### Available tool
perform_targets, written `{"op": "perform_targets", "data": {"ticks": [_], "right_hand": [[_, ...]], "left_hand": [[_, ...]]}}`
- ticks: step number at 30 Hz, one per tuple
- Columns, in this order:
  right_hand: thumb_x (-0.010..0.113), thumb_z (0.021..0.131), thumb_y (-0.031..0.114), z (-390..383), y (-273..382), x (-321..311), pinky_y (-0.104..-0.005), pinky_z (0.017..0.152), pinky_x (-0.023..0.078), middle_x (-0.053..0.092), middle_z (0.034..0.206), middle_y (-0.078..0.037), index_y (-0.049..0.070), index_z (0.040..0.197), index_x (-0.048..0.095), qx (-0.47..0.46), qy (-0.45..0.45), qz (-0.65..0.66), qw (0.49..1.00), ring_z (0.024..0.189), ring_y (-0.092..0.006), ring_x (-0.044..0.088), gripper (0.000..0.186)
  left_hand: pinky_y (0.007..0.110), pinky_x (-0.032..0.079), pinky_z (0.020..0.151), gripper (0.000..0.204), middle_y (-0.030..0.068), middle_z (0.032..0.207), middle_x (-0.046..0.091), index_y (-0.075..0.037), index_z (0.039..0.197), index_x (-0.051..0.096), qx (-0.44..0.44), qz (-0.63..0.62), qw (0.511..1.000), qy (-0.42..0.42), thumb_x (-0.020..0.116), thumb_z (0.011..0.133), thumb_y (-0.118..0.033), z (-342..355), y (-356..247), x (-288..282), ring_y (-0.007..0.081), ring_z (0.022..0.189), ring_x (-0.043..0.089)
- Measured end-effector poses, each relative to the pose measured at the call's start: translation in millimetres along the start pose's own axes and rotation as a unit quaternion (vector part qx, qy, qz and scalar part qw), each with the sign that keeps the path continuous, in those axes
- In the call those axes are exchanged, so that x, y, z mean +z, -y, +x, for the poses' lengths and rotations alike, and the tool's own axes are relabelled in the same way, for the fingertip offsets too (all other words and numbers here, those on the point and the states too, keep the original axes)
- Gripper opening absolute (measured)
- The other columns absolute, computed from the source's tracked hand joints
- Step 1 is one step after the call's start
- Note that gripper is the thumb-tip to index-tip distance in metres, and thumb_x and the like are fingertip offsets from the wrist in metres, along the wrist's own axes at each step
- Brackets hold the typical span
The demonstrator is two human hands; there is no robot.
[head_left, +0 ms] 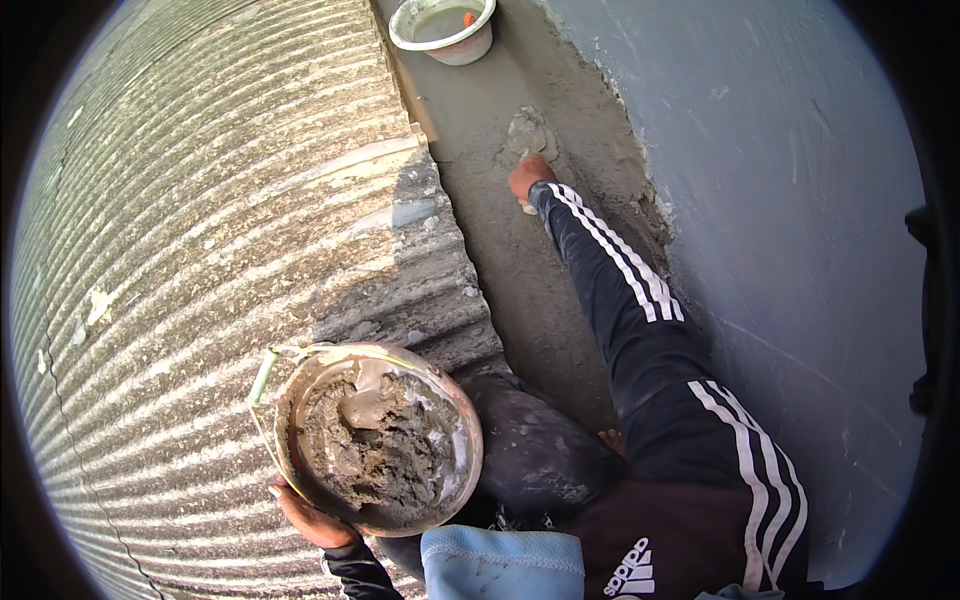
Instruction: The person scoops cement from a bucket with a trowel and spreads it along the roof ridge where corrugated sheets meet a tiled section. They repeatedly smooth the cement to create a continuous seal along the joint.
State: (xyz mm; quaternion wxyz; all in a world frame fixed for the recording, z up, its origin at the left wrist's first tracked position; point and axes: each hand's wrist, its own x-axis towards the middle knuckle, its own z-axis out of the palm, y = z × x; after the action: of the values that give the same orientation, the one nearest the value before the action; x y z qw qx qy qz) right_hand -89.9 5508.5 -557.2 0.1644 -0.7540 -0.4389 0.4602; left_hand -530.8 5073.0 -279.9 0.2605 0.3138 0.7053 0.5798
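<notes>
Your right fingers (524,180) are clamped on a trowel (528,132), its smeared blade just beyond them on the grey ledge (465,105) beside a blue-grey wall (780,200). Your left fingers (292,505) lie against a round bucket (474,450) of lumpy grey-brown mortar (370,440), just to their right; whether they grip it cannot be told. Well beyond your right fingers, a white-rimmed basin (462,51) holds cloudy grey liquid (440,24) and something orange-red (469,19).

We note bright daylight on corrugated roofing (200,250), shadow near its lower right edge, softer light on the grey wall (800,250), and fisheye curvature toward black corners.
</notes>
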Motion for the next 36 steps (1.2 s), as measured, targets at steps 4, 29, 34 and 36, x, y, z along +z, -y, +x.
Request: {"op": "perform_targets", "data": {"ticks": [4,29,34,36], "right_hand": [[0.056,0.096,0.015,-17.2,12.1,4.4,-0.0470,0.102,0.056,0.071,0.121,-0.031,-0.009,0.131,0.058,-0.051,0.050,-0.119,0.990,0.117,-0.0407,0.070,0.042],[0.067,0.092,0.025,-108.7,-68.5,27.3,-0.0458,0.064,0.058,0.072,0.084,-0.023,-0.013,0.112,0.053,-0.032,0.154,0.110,0.981,0.066,-0.0323,0.074,0.045],[0.068,0.090,0.022,-73.5,-57.6,12.3,-0.0456,0.065,0.060,0.073,0.088,-0.025,-0.013,0.111,0.057,-0.042,0.010,0.115,0.992,0.068,-0.0344,0.075,0.042],[0.064,0.092,0.022,-33.3,-52.4,-5.6,-0.0480,0.070,0.061,0.073,0.093,-0.028,-0.013,0.115,0.058,-0.025,-0.014,0.130,0.991,0.073,-0.0377,0.076,0.043]], "left_hand": [[0.036,0.037,0.116,0.055,0.0103,0.138,0.059,0.002,0.141,0.054,-0.010,-0.047,0.999,-0.015,0.035,0.116,-0.044,-2.2,-2.8,12.8,0.0195,0.127,0.054],[0.033,0.040,0.110,0.052,0.0086,0.129,0.061,0.000,0.133,0.059,-0.030,-0.021,0.999,-0.009,0.038,0.116,-0.044,0.5,-15.9,21.0,0.0166,0.119,0.055],[0.033,0.040,0.109,0.049,0.0078,0.128,0.061,-0.001,0.131,0.059,0.002,0.002,1.000,0.001,0.039,0.116,-0.043,-0.5,-12.6,19.9,0.0159,0.118,0.055],[0.034,0.040,0.109,0.048,0.0077,0.129,0.061,-0.001,0.131,0.059,0.009,-0.011,1.000,-0.024,0.038,0.116,-0.043,-0.8,-9.8,21.1,0.0159,0.118,0.055]]}}
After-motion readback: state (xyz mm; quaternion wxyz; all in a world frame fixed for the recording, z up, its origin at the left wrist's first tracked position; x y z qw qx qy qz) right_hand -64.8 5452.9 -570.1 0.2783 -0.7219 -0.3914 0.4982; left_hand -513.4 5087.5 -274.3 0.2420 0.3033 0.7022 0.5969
